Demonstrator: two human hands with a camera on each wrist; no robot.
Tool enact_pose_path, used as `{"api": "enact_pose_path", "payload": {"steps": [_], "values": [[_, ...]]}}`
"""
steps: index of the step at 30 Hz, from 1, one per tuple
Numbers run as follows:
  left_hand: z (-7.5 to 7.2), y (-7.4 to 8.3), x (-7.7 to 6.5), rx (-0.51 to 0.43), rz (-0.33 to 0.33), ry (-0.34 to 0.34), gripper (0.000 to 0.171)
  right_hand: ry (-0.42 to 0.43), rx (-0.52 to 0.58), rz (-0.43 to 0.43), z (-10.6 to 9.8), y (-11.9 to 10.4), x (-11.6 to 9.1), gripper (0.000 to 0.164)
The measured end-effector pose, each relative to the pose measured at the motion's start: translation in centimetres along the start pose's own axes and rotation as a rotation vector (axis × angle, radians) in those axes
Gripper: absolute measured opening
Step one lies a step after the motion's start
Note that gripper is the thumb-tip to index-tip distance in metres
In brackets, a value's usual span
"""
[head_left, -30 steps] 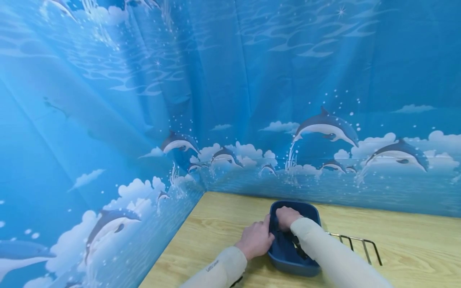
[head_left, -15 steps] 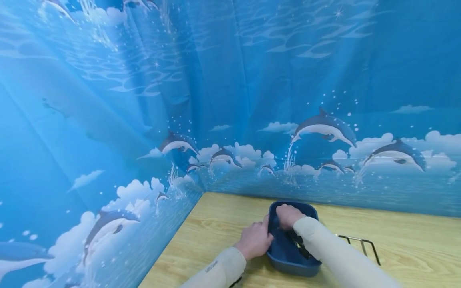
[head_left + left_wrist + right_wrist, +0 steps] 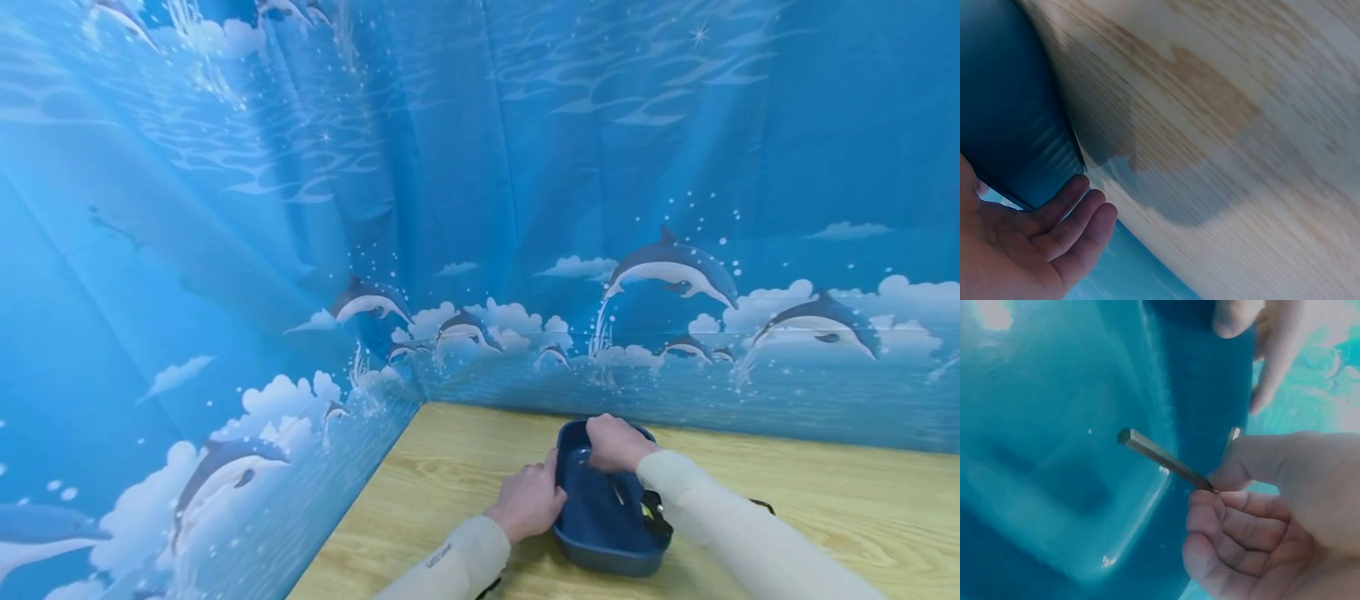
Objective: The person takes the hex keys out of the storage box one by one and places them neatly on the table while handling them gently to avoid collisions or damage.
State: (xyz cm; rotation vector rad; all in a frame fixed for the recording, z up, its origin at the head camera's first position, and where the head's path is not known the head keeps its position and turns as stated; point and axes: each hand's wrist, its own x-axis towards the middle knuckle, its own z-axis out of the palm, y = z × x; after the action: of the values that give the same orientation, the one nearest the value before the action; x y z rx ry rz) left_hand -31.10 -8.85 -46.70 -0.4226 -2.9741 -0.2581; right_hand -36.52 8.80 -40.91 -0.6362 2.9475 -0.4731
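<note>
A deep blue plastic bin stands on the wooden table. My left hand holds its left wall, thumb over the rim and the other fingers along the outside. Over the back right part of the bin is my right hand. Between thumb and fingertips it pinches a metal hex key, whose six-sided end points out over the bin floor. A second short end shows beyond the thumb, and the bend is hidden by the fingers.
The table meets a blue dolphin-print curtain at the back and left. To the bin's right, a dark bent rod tip shows behind the right sleeve, which covers the rest.
My right hand has moved right and a little up from the bin's left side, and the hex key now shows. The sleeve now covers most of the bent rods. My left hand keeps its hold.
</note>
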Motion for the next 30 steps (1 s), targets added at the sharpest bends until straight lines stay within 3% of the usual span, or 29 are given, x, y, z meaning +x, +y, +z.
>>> {"api": "enact_pose_path", "payload": {"steps": [4,8,10,20,30], "values": [[0.1,0.0,-0.1,-0.010,0.005,0.011,0.059,0.025,0.016,0.001,-0.6,0.9,-0.5,0.016],[0.1,-0.1,-0.2,-0.013,0.013,0.026,0.060,0.038,0.041,-0.017,-1.3,1.8,-1.4,0.044],[0.2,-0.1,-0.3,-0.012,0.016,0.035,0.060,0.032,0.054,-0.019,-1.7,2.2,-2.0,0.050],[0.1,0.0,-0.3,-0.025,0.017,0.025,0.060,0.055,0.095,-0.023,-3.4,5.1,-4.6,0.047],[0.3,-0.1,-0.1,-0.020,0.019,0.034,0.061,0.040,0.104,0.061,-4.1,9.3,-6.8,0.049]]}}
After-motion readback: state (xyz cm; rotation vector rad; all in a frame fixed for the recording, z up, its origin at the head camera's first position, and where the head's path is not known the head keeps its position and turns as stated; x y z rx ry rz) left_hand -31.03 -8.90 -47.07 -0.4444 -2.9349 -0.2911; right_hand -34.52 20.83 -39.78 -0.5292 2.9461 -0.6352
